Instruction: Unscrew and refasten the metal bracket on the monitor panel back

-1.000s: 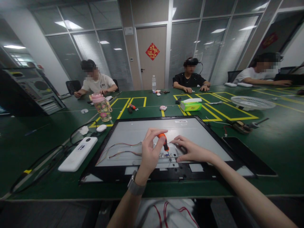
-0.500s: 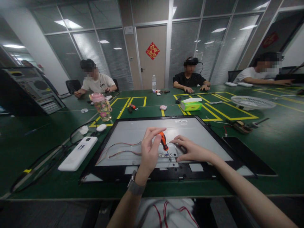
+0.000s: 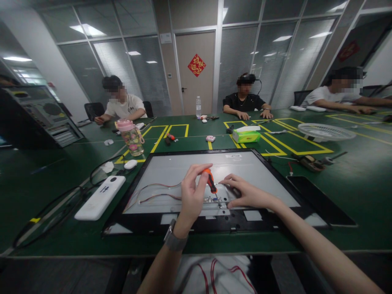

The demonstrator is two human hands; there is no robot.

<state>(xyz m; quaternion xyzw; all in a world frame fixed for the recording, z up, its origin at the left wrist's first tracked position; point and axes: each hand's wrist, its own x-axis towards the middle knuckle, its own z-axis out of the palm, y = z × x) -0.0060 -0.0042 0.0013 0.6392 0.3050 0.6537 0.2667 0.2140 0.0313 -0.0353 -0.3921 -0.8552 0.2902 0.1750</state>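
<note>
In my left hand is an orange and black screwdriver, tilted, its shaft pointing down. The tip meets a small circuit board on the back of a flat display panel, which lies in front of me in a black frame. My right hand rests on the panel just right of the board, thumb and fingers spread around its end; the fingertips touch the metal there. Thin wires run left from the board area, partly behind my left hand.
A white power bank and black cables lie left of the panel; a black phone-like slab lies right. Beyond are a pink-lidded bottle, green tissue pack and white fan grille. Several people sit across the table.
My left hand has shifted very slightly on the screwdriver; the tip stays at the board. My right hand and the panel have not visibly moved. A co-worker at the far right moved their arms.
</note>
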